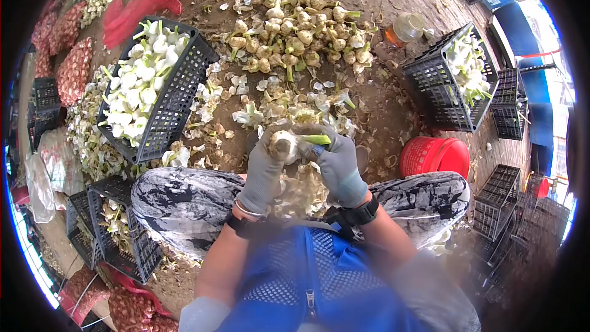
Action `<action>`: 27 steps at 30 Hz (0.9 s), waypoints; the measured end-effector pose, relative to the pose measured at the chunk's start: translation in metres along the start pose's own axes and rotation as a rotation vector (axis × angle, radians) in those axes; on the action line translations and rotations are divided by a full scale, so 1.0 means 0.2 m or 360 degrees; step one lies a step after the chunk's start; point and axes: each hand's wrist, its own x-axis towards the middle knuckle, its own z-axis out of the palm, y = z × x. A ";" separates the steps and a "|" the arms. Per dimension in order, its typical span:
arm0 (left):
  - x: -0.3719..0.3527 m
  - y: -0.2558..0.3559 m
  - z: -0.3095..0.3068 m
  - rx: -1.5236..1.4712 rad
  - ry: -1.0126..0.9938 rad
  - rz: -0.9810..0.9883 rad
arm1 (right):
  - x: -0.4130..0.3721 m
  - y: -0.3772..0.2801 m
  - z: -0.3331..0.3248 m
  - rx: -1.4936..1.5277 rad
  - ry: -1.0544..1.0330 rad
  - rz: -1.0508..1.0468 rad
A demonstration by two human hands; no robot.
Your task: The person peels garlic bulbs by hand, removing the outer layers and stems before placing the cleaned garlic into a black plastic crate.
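A garlic bulb (283,146) with brownish, dirty outer skin is held in front of my body, its green stem (314,139) pointing right. My left hand (263,169), in a grey glove, is closed round the bulb. Closed at the stem side is my right hand (340,165), also gloved in grey, with its fingers bent against the stem. Whether a small tool is also in the right hand cannot be made out. Loose peeled skins (301,193) lie below the hands, between my legs. Beyond the hands is a pile of unpeeled garlic bulbs (295,37).
A black crate (178,98) of peeled white garlic stands at left, another crate (430,83) at right. Near the right knee sits a red bucket (421,157). A jar (405,27) of amber liquid lies beside the pile. Red mesh sacks (74,71) are far left.
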 end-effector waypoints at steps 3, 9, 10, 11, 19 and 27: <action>-0.01 0.06 0.01 0.0002 -0.0013 -0.0192 | -0.01 -0.06 -0.01 -0.0233 -0.0155 0.0102; -0.03 0.05 -0.03 -0.0162 -0.0048 -0.0588 | 0.03 -0.13 -0.12 -0.0984 -0.0519 -0.0173; -0.03 0.07 -0.05 -0.0226 -0.0236 -0.0661 | 0.05 -0.14 -0.13 -0.1213 -0.0569 -0.0416; -0.03 0.08 -0.05 -0.0226 -0.0237 -0.0663 | 0.06 -0.13 -0.14 -0.1214 -0.0566 -0.0414; -0.06 0.14 0.03 -0.0371 -0.0409 -0.0792 | 0.04 -0.08 -0.14 -0.1251 -0.0351 -0.0731; 0.00 -0.14 0.00 -0.0356 -0.0147 -0.0521 | -0.03 0.10 -0.15 -0.0373 -0.0127 -0.0186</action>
